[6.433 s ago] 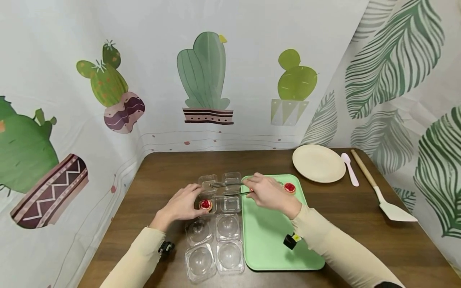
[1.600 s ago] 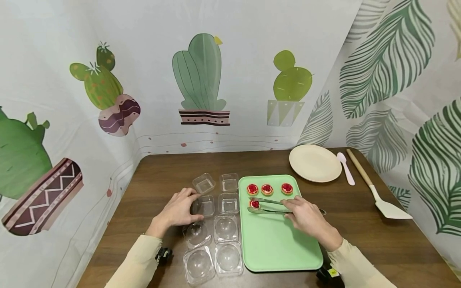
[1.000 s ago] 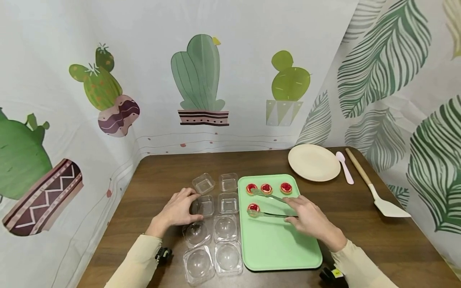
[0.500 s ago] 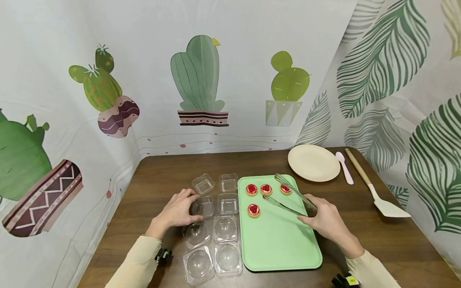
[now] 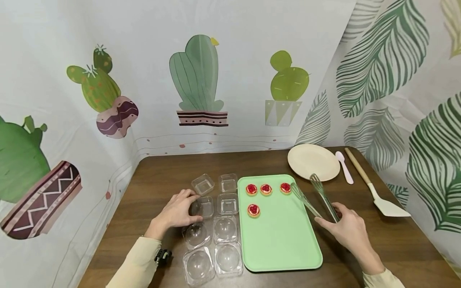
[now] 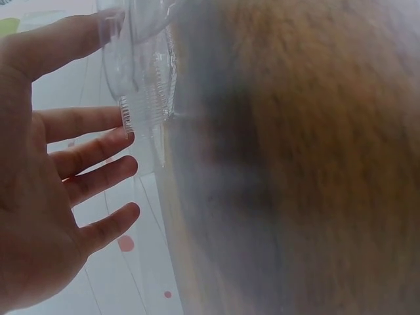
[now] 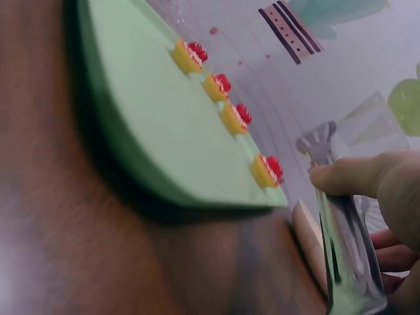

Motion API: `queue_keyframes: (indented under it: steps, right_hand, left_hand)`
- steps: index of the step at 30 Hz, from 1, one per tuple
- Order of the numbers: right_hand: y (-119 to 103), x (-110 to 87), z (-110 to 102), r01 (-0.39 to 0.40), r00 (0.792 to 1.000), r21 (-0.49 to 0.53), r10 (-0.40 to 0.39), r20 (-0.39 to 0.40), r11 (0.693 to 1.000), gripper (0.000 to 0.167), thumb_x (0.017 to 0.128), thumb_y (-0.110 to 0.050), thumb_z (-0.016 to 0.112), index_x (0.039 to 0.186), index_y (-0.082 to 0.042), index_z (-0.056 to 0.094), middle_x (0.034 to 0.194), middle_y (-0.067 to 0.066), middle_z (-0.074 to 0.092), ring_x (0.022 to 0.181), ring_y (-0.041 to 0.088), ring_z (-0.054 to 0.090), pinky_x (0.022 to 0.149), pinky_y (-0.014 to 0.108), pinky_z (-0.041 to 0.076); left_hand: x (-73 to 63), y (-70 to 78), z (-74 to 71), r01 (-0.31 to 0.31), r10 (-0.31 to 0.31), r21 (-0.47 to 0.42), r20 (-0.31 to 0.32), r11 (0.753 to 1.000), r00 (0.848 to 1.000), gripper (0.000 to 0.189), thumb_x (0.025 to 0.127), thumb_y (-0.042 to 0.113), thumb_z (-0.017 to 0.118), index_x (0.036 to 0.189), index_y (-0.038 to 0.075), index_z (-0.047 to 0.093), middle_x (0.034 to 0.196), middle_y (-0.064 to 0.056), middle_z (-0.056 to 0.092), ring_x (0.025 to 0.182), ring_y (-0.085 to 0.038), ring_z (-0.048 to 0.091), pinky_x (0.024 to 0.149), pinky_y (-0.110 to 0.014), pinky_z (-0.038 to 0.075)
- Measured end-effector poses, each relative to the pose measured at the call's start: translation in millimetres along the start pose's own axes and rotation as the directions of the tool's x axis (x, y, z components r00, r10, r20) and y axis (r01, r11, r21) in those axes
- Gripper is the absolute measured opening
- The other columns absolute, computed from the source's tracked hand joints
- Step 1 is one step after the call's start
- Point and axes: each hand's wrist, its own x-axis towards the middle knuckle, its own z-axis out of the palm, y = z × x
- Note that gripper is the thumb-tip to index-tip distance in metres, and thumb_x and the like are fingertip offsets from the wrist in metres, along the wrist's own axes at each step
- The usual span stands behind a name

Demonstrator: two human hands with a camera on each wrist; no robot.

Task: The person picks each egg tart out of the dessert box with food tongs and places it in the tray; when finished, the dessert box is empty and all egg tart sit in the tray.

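Observation:
My left hand [image 5: 176, 210] rests beside a clear plastic container [image 5: 206, 207], fingers spread, thumb and forefinger at its edges. The left wrist view shows the container's ribbed wall [image 6: 147, 98] by the fingertips. In my right hand [image 5: 351, 230] are metal tongs [image 5: 327, 202], gripped with their arms apart and nothing between the tips. Their tips lie over the right edge of the green tray [image 5: 281, 240] and near the cream plate [image 5: 306, 162]. Three red-topped tarts [image 5: 266, 189] stand along the tray's far end, and a single tart [image 5: 253, 210] sits in front of the leftmost.
Other clear containers [image 5: 228, 204] stand around the left hand, with domed lids [image 5: 228, 258] nearer the front. A pink spoon [image 5: 345, 168] and a wooden-handled spatula [image 5: 376, 188] lie right of the plate. A patterned cloth [image 5: 245, 80] hangs behind the table.
A tart earlier in the container by my left hand now sits on the tray. The tongs released it and moved right with my right hand. My left hand has barely moved.

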Motion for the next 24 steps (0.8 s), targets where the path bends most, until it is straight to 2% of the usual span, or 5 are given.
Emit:
queue_keyframes:
  steps: [3,6,9,18,24]
  right_hand:
    - [7.0,-5.7,-0.5,-0.041,0.999,-0.025,0.040,-0.021,0.999,0.073,0.070,-0.053,0.081,0.112,0.004,0.062,0.083,0.019,0.065,0.075,0.037,0.061,0.063,0.052,0.044]
    - [13.9,-9.6,-0.2,-0.068,0.997,-0.053,0.067,-0.025,0.996,0.076,0.071,-0.053,0.079,0.112,0.009,0.060,0.093,0.029,0.066,0.078,0.046,0.062,0.064,0.057,0.046]
    - [20.0,-12.7,0.5,-0.088,0.996,-0.080,0.086,-0.027,0.993,0.079,0.072,-0.054,0.079,0.110,0.012,0.059,0.092,0.034,0.064,0.077,0.050,0.061,0.063,0.060,0.046]
    - [31.9,-15.8,6.8,-0.060,0.997,-0.101,0.054,-0.062,0.993,0.076,0.068,-0.049,0.083,0.102,0.015,0.059,0.075,0.031,0.062,0.065,0.047,0.059,0.055,0.060,0.046]
    - [35.0,-16.8,12.7,-0.039,0.997,-0.129,0.030,-0.076,0.991,0.082,0.066,-0.049,0.084,0.103,0.019,0.057,0.082,0.038,0.060,0.071,0.053,0.057,0.058,0.063,0.045]
  left_hand:
    - [0.9,-1.0,0.5,-0.001,0.001,0.005,-0.001,1.000,1.000,0.077,0.069,0.055,0.080,0.128,0.009,0.063,0.119,-0.001,0.057,0.115,-0.021,0.051,0.097,-0.046,0.042]
    - [1.0,-1.7,0.9,-0.003,0.003,0.007,-0.001,1.000,1.000,0.077,0.069,0.056,0.079,0.129,0.010,0.063,0.120,-0.001,0.057,0.115,-0.021,0.051,0.097,-0.046,0.043]
    - [0.8,-1.6,1.6,-0.005,0.005,0.008,-0.005,1.000,1.000,0.078,0.069,0.056,0.079,0.129,0.009,0.063,0.120,-0.002,0.057,0.115,-0.021,0.051,0.096,-0.046,0.043]
    - [0.6,-0.6,2.4,-0.010,0.010,0.006,-0.011,1.000,1.000,0.078,0.068,0.055,0.080,0.129,0.008,0.063,0.119,-0.001,0.057,0.114,-0.021,0.051,0.095,-0.046,0.043]
    - [0.7,-0.1,2.5,-0.013,0.013,0.012,-0.012,1.000,1.000,0.077,0.069,0.053,0.080,0.128,0.008,0.063,0.118,-0.001,0.057,0.114,-0.022,0.052,0.094,-0.047,0.044]
